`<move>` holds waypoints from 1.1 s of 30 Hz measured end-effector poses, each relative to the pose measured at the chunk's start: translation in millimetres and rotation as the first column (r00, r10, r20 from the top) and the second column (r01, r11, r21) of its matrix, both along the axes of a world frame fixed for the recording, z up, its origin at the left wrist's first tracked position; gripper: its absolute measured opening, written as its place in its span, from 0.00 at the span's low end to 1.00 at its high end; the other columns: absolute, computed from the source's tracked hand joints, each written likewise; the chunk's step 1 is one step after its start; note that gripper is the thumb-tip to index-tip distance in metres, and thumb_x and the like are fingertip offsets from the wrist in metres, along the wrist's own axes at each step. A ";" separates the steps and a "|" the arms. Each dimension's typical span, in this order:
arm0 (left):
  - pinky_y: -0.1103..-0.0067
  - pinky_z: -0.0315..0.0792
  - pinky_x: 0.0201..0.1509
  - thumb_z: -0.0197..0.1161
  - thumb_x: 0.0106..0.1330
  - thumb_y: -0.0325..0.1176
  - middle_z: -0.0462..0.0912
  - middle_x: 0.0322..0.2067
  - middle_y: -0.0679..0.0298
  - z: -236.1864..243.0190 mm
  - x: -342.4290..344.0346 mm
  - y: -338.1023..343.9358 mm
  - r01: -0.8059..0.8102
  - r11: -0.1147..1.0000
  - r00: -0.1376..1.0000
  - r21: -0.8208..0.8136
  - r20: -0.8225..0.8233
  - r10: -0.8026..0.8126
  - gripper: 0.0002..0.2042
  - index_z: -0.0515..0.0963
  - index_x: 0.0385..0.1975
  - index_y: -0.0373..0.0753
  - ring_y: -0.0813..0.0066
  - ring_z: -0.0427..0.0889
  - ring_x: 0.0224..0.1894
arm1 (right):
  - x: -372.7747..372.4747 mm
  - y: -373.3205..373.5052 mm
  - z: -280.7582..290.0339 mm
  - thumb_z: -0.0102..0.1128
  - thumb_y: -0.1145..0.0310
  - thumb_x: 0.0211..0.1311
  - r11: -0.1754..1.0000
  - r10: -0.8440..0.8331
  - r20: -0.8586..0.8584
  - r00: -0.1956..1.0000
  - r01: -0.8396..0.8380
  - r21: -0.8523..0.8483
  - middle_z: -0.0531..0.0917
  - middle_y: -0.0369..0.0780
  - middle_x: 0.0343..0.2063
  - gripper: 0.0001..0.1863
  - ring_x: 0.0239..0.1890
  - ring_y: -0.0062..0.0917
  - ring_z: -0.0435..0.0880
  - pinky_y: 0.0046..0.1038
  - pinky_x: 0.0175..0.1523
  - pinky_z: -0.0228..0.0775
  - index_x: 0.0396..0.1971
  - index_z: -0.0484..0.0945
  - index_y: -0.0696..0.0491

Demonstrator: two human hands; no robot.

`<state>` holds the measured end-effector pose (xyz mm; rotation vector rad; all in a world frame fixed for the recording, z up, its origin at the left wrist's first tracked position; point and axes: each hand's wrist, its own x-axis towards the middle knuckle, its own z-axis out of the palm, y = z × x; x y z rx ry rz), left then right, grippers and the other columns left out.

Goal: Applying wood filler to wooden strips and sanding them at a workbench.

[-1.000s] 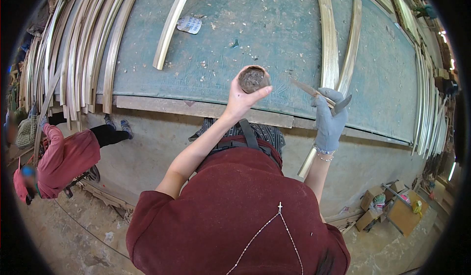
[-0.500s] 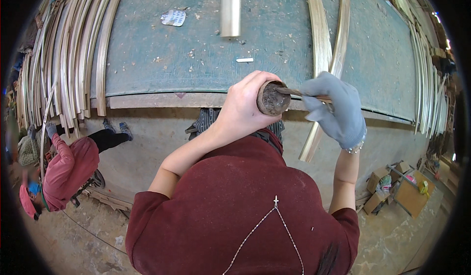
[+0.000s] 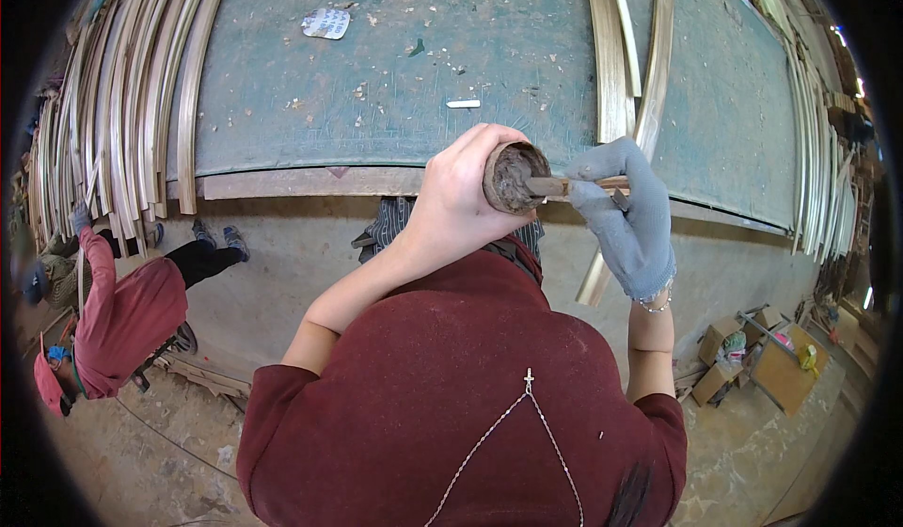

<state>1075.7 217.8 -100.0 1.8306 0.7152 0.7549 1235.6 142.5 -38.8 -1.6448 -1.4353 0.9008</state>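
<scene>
- Just over the near edge of the workbench (image 3: 395,75), I see a small round cup (image 3: 491,188) tipped so its mouth faces my camera, with grey-brown paste (image 3: 514,175) inside.
- Around the cup's left side, the bare left hand (image 3: 459,181) is wrapped, grasping it.
- From the right, a flat-bladed tool (image 3: 551,186) reaches into the cup's mouth, its tip against the paste.
- On that tool, the gloved right hand (image 3: 632,221) is closed in a pinch, fingers and thumb around its handle end.
- Beneath the right forearm side, I make out a wooden strip (image 3: 656,47) overhanging the bench edge; beside it lie a wider strip (image 3: 611,66) and a thin one (image 3: 627,33).
- Farther up the bench lie a small white piece (image 3: 463,103) and a printed whitish patch (image 3: 325,23).
- At far left, many strips (image 3: 141,85) lie side by side, near a co-worker in pink (image 3: 136,306).
- At lower right, I see cardboard boxes (image 3: 720,348) on the floor.
</scene>
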 end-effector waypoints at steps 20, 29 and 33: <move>0.77 0.72 0.39 0.70 0.33 0.23 0.76 0.32 0.60 4.2 4.7 -14.9 0.043 0.999 0.996 0.009 0.078 -0.043 0.23 0.72 0.34 0.36 0.67 0.78 0.35 | 5.8 -10.5 5.4 0.58 0.75 0.48 0.967 0.110 0.181 0.977 -0.148 0.209 0.77 0.39 0.26 0.08 0.28 0.30 0.79 0.24 0.34 0.69 0.31 0.71 0.55; 0.75 0.71 0.39 0.70 0.34 0.24 0.76 0.31 0.58 6.6 2.8 -20.1 0.111 0.994 0.991 0.025 0.074 -0.112 0.22 0.71 0.34 0.37 0.61 0.78 0.34 | -5.1 -28.8 3.3 0.60 0.74 0.39 0.950 0.194 0.172 0.966 -0.228 0.211 0.76 0.37 0.26 0.14 0.28 0.31 0.78 0.26 0.33 0.69 0.31 0.71 0.51; 0.75 0.71 0.38 0.70 0.35 0.25 0.76 0.31 0.58 7.0 -6.7 -23.3 0.185 0.983 0.979 -0.011 0.091 -0.184 0.21 0.71 0.33 0.36 0.61 0.78 0.34 | -8.9 -30.1 8.2 0.60 0.74 0.38 0.936 0.140 0.316 0.938 -0.229 0.268 0.75 0.35 0.24 0.15 0.26 0.30 0.77 0.25 0.31 0.68 0.31 0.70 0.50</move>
